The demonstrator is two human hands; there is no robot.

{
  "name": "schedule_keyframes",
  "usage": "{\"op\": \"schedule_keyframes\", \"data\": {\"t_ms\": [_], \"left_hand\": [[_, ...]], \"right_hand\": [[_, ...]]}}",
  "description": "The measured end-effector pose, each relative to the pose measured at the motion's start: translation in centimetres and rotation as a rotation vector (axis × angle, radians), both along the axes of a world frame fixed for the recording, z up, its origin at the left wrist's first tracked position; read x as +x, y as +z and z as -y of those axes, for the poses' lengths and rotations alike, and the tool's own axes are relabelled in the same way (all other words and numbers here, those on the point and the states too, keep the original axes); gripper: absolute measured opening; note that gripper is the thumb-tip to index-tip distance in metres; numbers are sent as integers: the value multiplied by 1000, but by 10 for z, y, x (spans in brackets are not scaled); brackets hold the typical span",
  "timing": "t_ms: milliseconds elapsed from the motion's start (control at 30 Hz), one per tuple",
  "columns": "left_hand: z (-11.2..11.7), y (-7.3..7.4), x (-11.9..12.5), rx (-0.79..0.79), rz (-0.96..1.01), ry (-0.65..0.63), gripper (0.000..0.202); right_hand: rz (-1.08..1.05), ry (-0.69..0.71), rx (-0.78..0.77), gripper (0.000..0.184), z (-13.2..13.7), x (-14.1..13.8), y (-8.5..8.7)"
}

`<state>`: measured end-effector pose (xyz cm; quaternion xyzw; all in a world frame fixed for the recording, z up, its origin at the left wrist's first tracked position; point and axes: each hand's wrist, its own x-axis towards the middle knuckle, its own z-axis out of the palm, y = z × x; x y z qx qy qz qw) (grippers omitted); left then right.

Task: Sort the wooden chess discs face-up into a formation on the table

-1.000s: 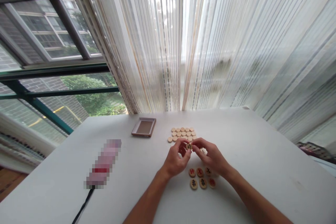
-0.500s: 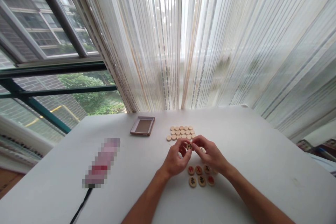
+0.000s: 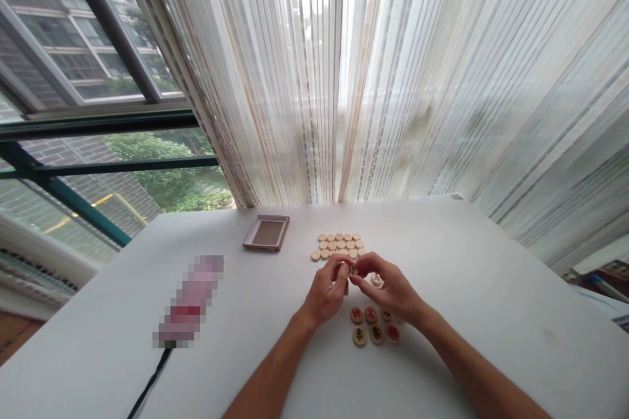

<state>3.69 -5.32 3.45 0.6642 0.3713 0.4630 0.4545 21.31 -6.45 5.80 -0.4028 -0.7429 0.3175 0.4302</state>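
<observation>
Between my two hands is a round wooden Chinese chess piece (image 3: 352,270) with a dark character on its face. My left hand (image 3: 324,294) pinches its left side, thumb and fingers closed. From the other side my right hand (image 3: 393,288) grips the same piece with thumb and forefinger. A light chess piece (image 3: 376,279) lies on the table, framed by my right hand. Closer to me are two short rows of face-up pieces (image 3: 371,314), some with red characters and some with black; my right hand partly covers the upper row.
Beyond my hands, blank-topped pieces (image 3: 339,245) lie in three rows on the white table (image 3: 491,314). A shallow open box (image 3: 268,233) sits at the back left. At left lies a blurred pink object (image 3: 194,298) with a black cord (image 3: 150,383). Striped curtains (image 3: 393,78) hang behind.
The held piece has turned and tilted between my fingers. My right hand has spread a little, showing more of the light piece beneath it. The view has shifted slightly.
</observation>
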Motion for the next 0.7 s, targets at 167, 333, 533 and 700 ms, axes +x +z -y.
{"op": "schedule_keyframes", "data": {"t_ms": [167,333,533,700], "left_hand": [[2,-1,-1,35,-5,-56,21],[5,4,0,73,-50,-48,23],[8,3,1,116,-111,-62,27],[7,2,0,115,-120,-60,25]], "right_hand": [[-14,-5,-6,15,-1,0,3],[-29,-4,-31,15,0,0,7],[23,-69,-74,21,-2,1,3],[28,-88,-73,23,-2,1,2]]}}
